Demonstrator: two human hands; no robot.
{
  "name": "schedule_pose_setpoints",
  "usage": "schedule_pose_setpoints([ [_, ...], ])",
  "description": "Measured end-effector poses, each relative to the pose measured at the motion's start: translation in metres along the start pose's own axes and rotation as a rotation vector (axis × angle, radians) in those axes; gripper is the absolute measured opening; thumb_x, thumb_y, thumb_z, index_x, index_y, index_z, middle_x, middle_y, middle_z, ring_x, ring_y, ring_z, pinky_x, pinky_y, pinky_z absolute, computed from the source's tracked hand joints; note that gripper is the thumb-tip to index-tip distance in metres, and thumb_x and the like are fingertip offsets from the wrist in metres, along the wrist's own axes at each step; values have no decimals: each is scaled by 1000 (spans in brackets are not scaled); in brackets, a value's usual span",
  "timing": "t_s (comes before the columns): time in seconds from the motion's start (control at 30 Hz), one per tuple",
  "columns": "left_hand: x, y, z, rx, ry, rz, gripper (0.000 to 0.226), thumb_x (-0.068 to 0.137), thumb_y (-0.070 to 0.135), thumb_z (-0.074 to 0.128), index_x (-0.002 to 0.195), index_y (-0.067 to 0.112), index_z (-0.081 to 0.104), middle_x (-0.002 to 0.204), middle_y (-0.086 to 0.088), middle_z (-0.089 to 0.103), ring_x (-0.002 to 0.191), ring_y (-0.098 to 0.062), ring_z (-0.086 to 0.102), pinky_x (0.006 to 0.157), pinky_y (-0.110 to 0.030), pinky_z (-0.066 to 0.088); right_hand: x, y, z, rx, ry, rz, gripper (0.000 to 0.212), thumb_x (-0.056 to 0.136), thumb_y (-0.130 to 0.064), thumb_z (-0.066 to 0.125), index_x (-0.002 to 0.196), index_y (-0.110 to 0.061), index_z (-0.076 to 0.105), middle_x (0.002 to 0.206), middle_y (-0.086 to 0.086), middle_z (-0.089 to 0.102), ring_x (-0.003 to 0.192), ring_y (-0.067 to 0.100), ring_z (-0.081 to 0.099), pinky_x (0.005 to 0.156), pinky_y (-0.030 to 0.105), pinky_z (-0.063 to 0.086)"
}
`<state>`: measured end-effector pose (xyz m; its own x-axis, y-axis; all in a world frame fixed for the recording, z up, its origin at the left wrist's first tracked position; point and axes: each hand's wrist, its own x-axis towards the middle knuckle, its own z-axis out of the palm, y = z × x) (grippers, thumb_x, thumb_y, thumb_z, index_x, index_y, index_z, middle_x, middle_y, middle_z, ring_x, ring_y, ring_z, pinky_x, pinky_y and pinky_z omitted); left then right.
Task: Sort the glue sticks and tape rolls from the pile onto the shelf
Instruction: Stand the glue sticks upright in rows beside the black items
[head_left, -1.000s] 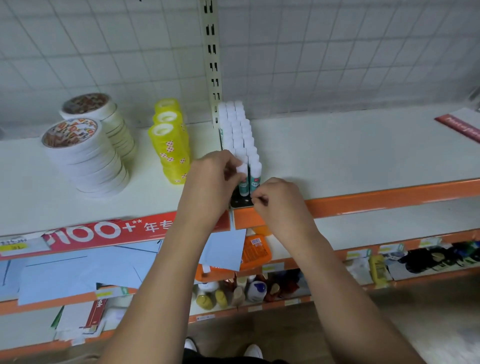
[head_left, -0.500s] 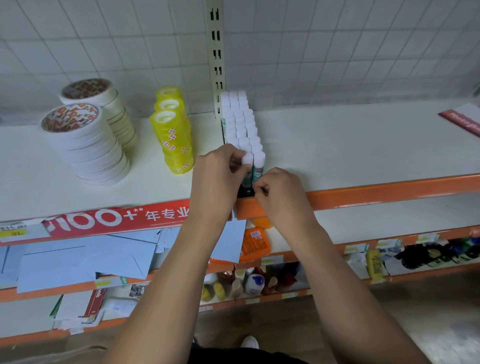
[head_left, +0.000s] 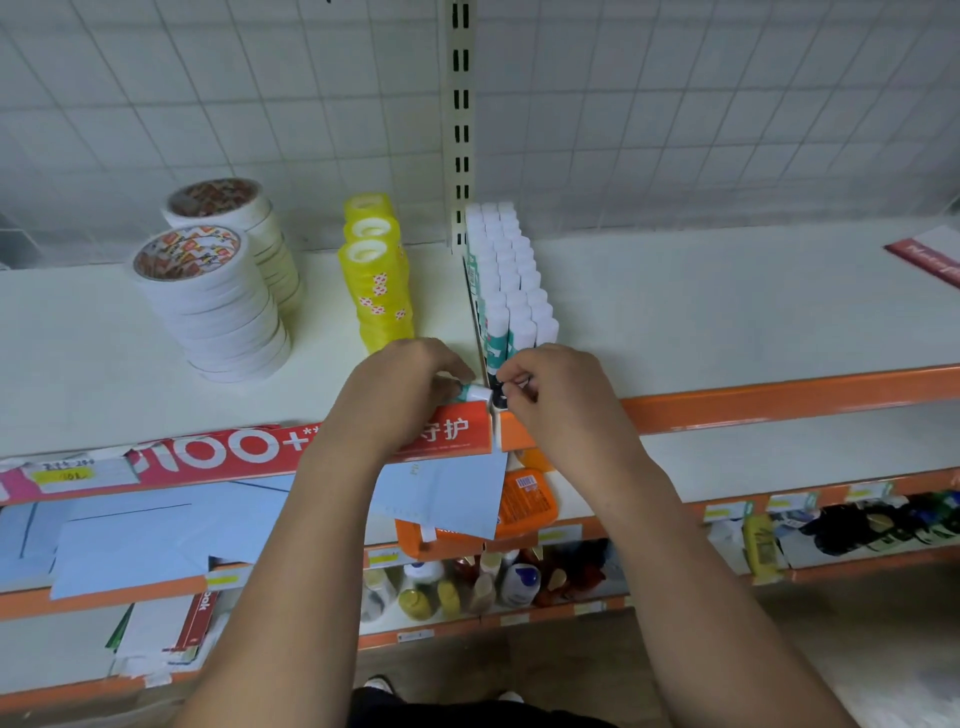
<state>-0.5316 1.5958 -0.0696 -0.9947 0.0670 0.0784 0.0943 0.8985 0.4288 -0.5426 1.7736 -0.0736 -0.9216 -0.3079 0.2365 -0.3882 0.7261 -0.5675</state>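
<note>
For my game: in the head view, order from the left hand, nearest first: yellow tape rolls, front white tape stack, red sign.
1. Yellow tape rolls, just behind the left hand.
2. Front white tape stack, farther left.
3. Red sign, far right.

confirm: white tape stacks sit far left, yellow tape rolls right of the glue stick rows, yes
No. The head view shows the yellow tape rolls left of the glue stick rows; the white tape stacks do sit far left.

— What's in your left hand?
— You grip a glue stick sideways at the shelf front edge.
— Your right hand?
— Fingers curled beside its cap, before the upright glue-stick rows; grip unclear.
</note>
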Motion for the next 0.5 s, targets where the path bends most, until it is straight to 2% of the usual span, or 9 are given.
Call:
schedule_pose_setpoints([
  [0.1,3,-1,-3,-6,-62,11,27,89,16,63,107,35,71,111,6,68,98,-16,61,83,-38,52,1,-3,6,-1,-10,30,18,92,-15,62,107,-15,72,101,4,73,90,18,67,84,37,55],
  [0.27,6,-5,-7,-93,-31,45,24,88,16,65,101,35,72,104,6,70,91,-15,62,79,-40,52,3,-6,11,-49,-41,52,16,92,-20,63,105,-15,71,93,4,73,84,18,66,79,36,55],
  [0.5,8,-3,-13,-137,-35,99,22,89,17,65,104,32,71,107,8,68,95,-16,61,82,-41,51,6,-11,9,-22,18,86,17,92,-23,66,105,-14,72,99,6,73,90,19,66,84,33,54],
])
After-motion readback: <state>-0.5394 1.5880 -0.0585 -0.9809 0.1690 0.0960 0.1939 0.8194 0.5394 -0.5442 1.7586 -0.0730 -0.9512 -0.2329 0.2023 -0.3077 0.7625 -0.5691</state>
